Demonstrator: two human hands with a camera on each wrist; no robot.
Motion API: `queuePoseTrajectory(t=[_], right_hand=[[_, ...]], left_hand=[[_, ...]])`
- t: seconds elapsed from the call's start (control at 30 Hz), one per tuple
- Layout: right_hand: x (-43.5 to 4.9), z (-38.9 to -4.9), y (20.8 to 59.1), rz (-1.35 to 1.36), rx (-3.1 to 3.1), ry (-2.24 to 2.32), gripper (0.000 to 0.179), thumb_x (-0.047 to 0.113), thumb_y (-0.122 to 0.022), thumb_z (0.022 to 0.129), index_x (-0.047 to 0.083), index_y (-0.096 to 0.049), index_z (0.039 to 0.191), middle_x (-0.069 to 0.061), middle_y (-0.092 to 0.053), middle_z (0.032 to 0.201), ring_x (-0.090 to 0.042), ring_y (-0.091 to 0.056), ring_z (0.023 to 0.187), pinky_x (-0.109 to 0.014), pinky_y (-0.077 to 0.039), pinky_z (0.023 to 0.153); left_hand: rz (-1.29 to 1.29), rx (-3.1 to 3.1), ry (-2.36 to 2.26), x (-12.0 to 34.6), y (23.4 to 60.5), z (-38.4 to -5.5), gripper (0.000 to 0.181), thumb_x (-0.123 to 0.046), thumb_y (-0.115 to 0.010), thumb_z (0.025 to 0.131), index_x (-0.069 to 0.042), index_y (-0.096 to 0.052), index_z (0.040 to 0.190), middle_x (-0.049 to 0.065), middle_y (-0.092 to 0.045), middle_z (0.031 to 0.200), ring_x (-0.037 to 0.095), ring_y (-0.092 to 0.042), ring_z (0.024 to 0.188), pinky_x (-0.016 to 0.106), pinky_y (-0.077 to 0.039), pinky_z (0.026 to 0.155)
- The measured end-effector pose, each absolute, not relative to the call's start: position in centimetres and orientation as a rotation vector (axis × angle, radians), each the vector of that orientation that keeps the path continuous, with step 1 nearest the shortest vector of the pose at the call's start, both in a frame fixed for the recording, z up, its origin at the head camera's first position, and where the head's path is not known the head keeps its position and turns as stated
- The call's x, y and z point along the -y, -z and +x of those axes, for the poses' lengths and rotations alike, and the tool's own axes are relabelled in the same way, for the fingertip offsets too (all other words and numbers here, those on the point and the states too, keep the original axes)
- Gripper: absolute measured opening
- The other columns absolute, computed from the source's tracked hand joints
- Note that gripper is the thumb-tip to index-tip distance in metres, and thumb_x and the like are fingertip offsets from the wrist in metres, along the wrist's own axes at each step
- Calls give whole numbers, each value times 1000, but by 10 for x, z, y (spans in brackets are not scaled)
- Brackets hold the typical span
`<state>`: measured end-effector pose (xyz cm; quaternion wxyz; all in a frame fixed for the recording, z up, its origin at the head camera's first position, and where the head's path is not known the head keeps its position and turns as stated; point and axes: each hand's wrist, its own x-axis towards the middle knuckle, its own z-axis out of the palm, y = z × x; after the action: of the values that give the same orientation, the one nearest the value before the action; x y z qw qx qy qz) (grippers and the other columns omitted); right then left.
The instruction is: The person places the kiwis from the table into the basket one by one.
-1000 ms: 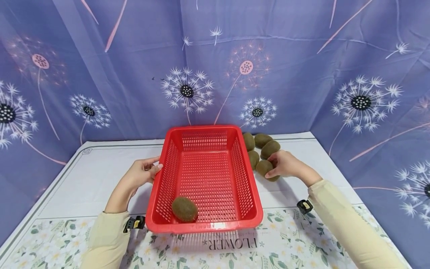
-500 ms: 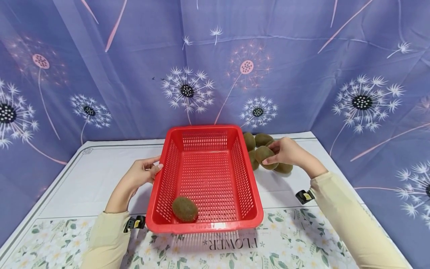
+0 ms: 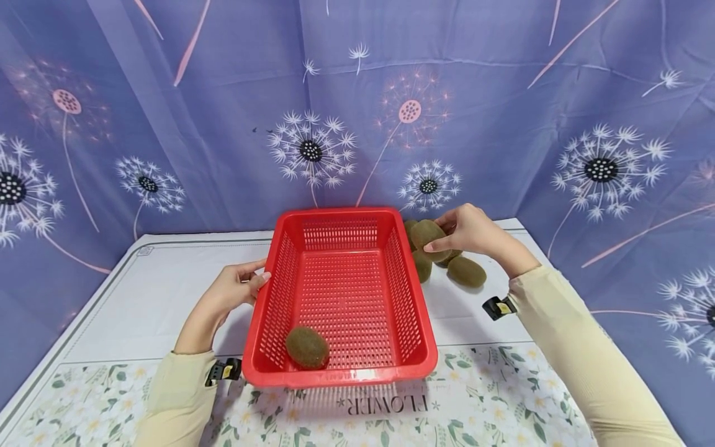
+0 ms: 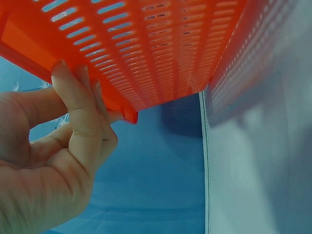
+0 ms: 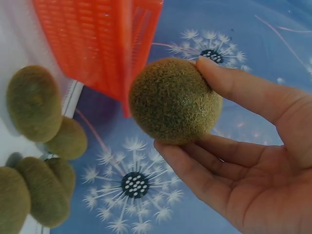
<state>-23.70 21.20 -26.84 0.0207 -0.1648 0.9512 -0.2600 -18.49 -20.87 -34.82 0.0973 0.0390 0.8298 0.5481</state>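
Pinching a fuzzy, rounded kiwi (image 5: 170, 100) between thumb and fingers, the right hand (image 3: 473, 234) holds it over other kiwis (image 3: 466, 272) beside the red plastic basket (image 3: 343, 295). The left hand (image 3: 228, 290) pinches the slotted, rectangular basket's smooth rim (image 3: 341, 377); another kiwi (image 3: 307, 346) lies inside, near left corner.

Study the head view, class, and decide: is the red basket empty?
No, one kiwi lies inside the red basket, toward its near left corner.
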Motion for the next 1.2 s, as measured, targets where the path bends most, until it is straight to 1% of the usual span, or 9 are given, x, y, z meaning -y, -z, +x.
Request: queuePoseTrajectory(t=[0.13,0.23,0.43,0.57,0.67,0.77,0.93,1.2], right_hand=[[-203,-239,257,-498,-2938,825,46,30,-85,72,1,-73,105,-6,-73,82,-17,-64,75,-34,-50,73],[-193,-241,249,-502,-2914,846,46,30,-84,74,2,-73,108,-8,-73,88,-18,-66,80,-36,-50,77],[-166,-249,238,-517,-2863,907,42,28,-83,76,3,-72,108,-6,-73,92,-18,-64,81,-37,-51,78],[-147,-253,234,-534,-2812,999,42,25,-83,76,3,-72,110,-8,-73,95,-19,-67,87,-37,-50,87],[-134,-256,232,-558,-2771,1052,45,25,-83,75,2,-71,112,-9,-73,95,-20,-68,89,-37,-49,90],[-123,-257,231,-579,-2747,1069,46,23,-84,75,1,-70,113,-10,-73,95,-20,-68,87,-36,-50,88],[-103,-259,232,-666,-2715,1070,41,20,-83,75,0,-71,108,-9,-73,90,-18,-67,82,-33,-51,83],[-72,-261,241,-727,-2675,1058,40,21,-84,73,-1,-72,105,-8,-73,89,-16,-67,81,-28,-52,78]], left_hand=[[103,-2459,-1615,209,349,-185,52,-14,-52,100,4,-34,146,9,-57,83,13,-61,63,30,-56,60],[96,-2463,-1609,210,350,-186,52,-14,-52,100,4,-35,146,10,-56,83,14,-61,63,31,-56,61],[88,-2468,-1609,211,348,-185,52,-14,-53,100,4,-35,146,9,-57,83,13,-62,64,31,-56,61],[84,-2471,-1607,210,348,-185,52,-14,-53,100,4,-36,146,9,-57,82,13,-62,64,30,-56,61],[82,-2473,-1601,209,348,-185,52,-14,-53,100,4,-36,146,10,-57,83,13,-62,64,30,-56,61],[75,-2483,-1591,210,349,-185,52,-14,-54,100,3,-36,146,11,-57,84,13,-62,64,30,-56,61],[84,-2482,-1586,210,349,-185,52,-14,-53,100,4,-35,146,11,-57,85,14,-62,65,31,-56,62],[92,-2471,-1603,208,347,-184,52,-14,-53,100,5,-35,146,10,-57,83,13,-62,64,30,-56,60]])
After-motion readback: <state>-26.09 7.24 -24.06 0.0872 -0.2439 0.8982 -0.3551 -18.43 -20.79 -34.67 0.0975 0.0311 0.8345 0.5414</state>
